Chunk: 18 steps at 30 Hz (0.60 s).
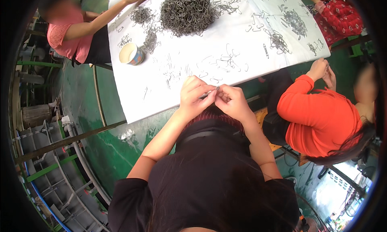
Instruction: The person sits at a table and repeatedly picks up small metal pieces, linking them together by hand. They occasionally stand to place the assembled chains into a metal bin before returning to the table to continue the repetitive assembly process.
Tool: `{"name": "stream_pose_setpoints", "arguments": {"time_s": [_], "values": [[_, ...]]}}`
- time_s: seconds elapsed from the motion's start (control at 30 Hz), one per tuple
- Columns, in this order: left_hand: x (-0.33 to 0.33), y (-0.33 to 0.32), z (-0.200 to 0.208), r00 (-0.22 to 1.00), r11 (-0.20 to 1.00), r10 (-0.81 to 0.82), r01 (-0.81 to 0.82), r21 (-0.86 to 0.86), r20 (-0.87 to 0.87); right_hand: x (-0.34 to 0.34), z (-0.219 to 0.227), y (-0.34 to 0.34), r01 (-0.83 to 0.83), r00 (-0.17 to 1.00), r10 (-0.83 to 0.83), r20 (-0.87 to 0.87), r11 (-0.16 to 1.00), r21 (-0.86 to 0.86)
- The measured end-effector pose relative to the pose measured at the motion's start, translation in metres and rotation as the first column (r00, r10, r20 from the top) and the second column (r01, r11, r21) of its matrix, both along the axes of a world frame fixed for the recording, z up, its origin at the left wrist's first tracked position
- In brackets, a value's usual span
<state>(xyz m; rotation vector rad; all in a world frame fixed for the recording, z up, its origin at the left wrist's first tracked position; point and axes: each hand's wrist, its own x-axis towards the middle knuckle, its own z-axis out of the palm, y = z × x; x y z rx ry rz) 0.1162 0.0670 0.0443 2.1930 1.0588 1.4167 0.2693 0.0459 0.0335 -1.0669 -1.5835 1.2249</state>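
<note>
Just off the near edge of the white-covered table (151, 101), my left hand (192, 97) and my right hand (234, 103) meet fingertip to fingertip. Both pinch a small grey metal piece (217, 88); most of it is hidden by the fingers, so its exact shape cannot be made out. Beyond my hands lie loose bent wire hooks (229, 62). Thin straight metal pieces (173, 68) are scattered to their left. A large heap of dark wire hooks (187, 12) rises at the far middle of the table.
A paper tub (137, 56) stands on the left of the table near small piles of metal pieces (141, 15). More hooks (294, 22) lie at the right. People sit around: one in pink (66, 38), one in orange (318, 115), one in patterned red (340, 18).
</note>
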Motion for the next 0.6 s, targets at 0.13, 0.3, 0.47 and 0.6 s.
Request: {"name": "stream_pose_setpoints", "arguments": {"time_s": [0.13,0.3,0.47,0.6], "values": [[-0.013,0.009,0.01,0.998,0.999,0.018,-0.016,-0.033,0.052,0.011,-0.031,0.01,0.055,0.968,-0.076,-0.241,0.994,-0.093],[-0.02,-0.002,0.015,0.995,0.995,-0.027,0.035,-0.089,0.095,0.037,-0.08,0.056,0.341,0.939,-0.345,-0.004,0.931,-0.126],[-0.017,-0.021,0.004,0.988,0.982,0.041,-0.012,-0.189,0.151,0.053,-0.1,0.148,0.487,0.839,-0.523,0.15,0.845,0.221],[-0.012,-0.028,0.002,0.982,0.986,0.067,-0.039,-0.16,0.176,0.054,-0.102,0.222,0.359,0.754,-0.476,0.452,0.875,0.324]]}}
